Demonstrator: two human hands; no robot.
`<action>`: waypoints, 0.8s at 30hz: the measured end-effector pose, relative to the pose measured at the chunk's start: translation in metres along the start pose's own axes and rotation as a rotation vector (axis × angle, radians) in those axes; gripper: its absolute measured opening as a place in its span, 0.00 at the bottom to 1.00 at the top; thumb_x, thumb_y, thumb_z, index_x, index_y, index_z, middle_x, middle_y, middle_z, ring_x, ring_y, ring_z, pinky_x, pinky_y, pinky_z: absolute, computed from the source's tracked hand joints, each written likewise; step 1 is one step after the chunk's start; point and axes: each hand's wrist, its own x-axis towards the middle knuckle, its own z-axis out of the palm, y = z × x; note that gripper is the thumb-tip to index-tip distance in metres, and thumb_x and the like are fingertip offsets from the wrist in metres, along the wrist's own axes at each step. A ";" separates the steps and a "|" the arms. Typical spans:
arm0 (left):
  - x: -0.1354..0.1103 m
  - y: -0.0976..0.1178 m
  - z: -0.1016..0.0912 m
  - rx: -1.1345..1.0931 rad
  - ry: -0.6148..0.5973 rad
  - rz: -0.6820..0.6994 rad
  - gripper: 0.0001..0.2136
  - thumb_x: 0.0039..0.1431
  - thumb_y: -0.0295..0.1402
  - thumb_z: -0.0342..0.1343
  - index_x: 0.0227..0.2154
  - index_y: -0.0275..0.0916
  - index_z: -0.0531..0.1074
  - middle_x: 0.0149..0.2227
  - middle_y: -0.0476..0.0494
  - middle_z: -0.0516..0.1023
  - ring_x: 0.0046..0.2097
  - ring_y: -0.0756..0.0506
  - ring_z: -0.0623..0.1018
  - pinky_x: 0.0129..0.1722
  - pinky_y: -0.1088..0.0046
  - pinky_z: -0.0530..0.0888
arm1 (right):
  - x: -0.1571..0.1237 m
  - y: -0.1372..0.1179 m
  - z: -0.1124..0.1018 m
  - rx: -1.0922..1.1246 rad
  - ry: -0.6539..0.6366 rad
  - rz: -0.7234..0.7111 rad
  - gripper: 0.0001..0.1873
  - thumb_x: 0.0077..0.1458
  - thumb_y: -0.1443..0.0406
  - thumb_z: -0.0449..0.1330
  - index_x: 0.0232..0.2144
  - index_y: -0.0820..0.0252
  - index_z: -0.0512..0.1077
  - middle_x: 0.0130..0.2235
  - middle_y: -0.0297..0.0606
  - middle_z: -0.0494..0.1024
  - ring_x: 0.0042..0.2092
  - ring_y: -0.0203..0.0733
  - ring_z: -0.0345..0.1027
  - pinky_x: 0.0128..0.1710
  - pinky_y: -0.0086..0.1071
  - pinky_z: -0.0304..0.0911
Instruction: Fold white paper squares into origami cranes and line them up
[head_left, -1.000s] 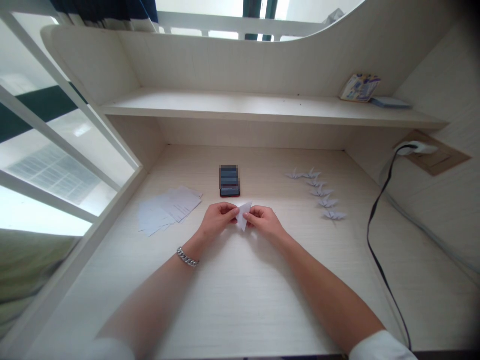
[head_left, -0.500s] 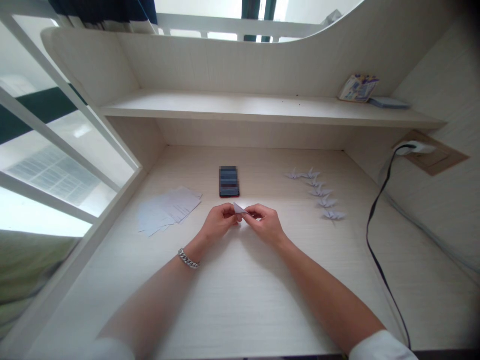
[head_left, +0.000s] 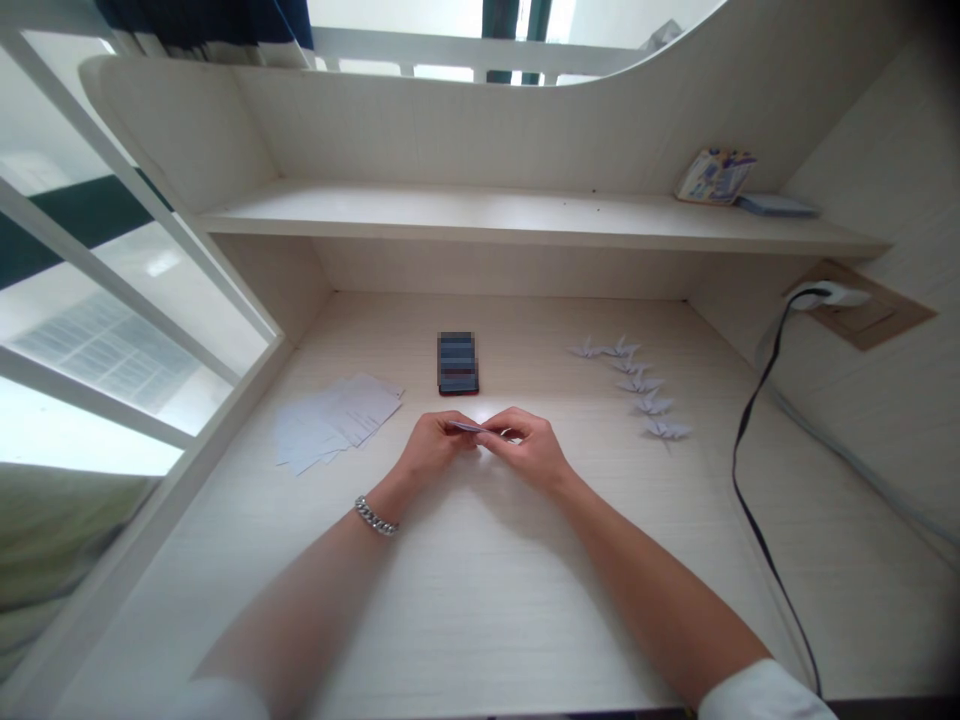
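Between my two hands is a small folded piece of paper [head_left: 466, 427], seen nearly edge-on as a thin pale strip. My left hand [head_left: 435, 442] pinches its left part, and a chain bracelet [head_left: 376, 516] circles that wrist. From the other side, my right hand [head_left: 529, 445] grips the paper between thumb and fingers. The fingertips almost meet and hide part of the paper. Just beyond the hands lies a phone [head_left: 458, 363], its screen blurred. Several folded paper cranes [head_left: 651, 403] stand to the right of my right hand.
Loose sheets of white paper [head_left: 337, 420] lie overlapping on the left of the desk [head_left: 480, 620]. A black cable [head_left: 739, 470] runs from the wall socket [head_left: 870, 305] down the right side. Above the desk's back, a shelf [head_left: 465, 210] holds a small patterned box [head_left: 716, 177].
The folded paper has tipped from showing a raised pointed corner to lying flatter, nearly edge-on. My left fingers have shifted slightly around it; the arms stay in place.
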 end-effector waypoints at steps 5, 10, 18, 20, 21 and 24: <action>0.002 0.001 -0.003 -0.031 -0.008 -0.049 0.09 0.43 0.34 0.63 0.27 0.33 0.77 0.27 0.41 0.79 0.30 0.47 0.76 0.32 0.72 0.72 | 0.004 0.006 -0.004 0.196 -0.074 0.160 0.12 0.48 0.58 0.60 0.29 0.60 0.77 0.30 0.39 0.76 0.32 0.40 0.69 0.31 0.32 0.65; 0.003 0.000 -0.004 -0.086 -0.068 -0.067 0.10 0.44 0.33 0.63 0.29 0.33 0.77 0.29 0.41 0.79 0.32 0.46 0.76 0.33 0.71 0.72 | 0.005 0.012 -0.002 0.440 -0.116 0.317 0.13 0.43 0.58 0.64 0.30 0.60 0.77 0.27 0.37 0.76 0.29 0.38 0.68 0.31 0.33 0.65; 0.002 0.000 -0.005 -0.126 -0.120 -0.041 0.11 0.45 0.31 0.62 0.33 0.32 0.76 0.30 0.40 0.79 0.32 0.46 0.76 0.33 0.72 0.71 | 0.005 0.007 -0.004 0.684 -0.174 0.433 0.11 0.42 0.61 0.66 0.29 0.61 0.77 0.28 0.37 0.76 0.29 0.36 0.67 0.31 0.31 0.62; 0.002 0.001 -0.005 -0.128 -0.120 -0.043 0.11 0.44 0.31 0.63 0.33 0.32 0.76 0.31 0.40 0.79 0.32 0.47 0.76 0.33 0.72 0.71 | 0.004 0.007 -0.004 0.717 -0.185 0.451 0.11 0.42 0.61 0.66 0.29 0.62 0.76 0.28 0.38 0.76 0.28 0.35 0.67 0.31 0.30 0.61; 0.002 0.001 -0.004 -0.129 -0.119 -0.042 0.12 0.44 0.31 0.63 0.33 0.32 0.76 0.31 0.40 0.79 0.32 0.47 0.76 0.33 0.72 0.71 | 0.004 0.007 -0.004 0.730 -0.190 0.458 0.11 0.41 0.61 0.67 0.29 0.62 0.76 0.28 0.38 0.77 0.28 0.35 0.67 0.31 0.30 0.61; 0.001 0.003 -0.003 -0.127 -0.114 -0.045 0.13 0.43 0.32 0.63 0.34 0.33 0.76 0.30 0.41 0.79 0.32 0.47 0.76 0.33 0.72 0.70 | 0.004 0.008 -0.004 0.752 -0.202 0.473 0.12 0.41 0.61 0.67 0.30 0.62 0.76 0.30 0.39 0.77 0.29 0.35 0.67 0.31 0.31 0.62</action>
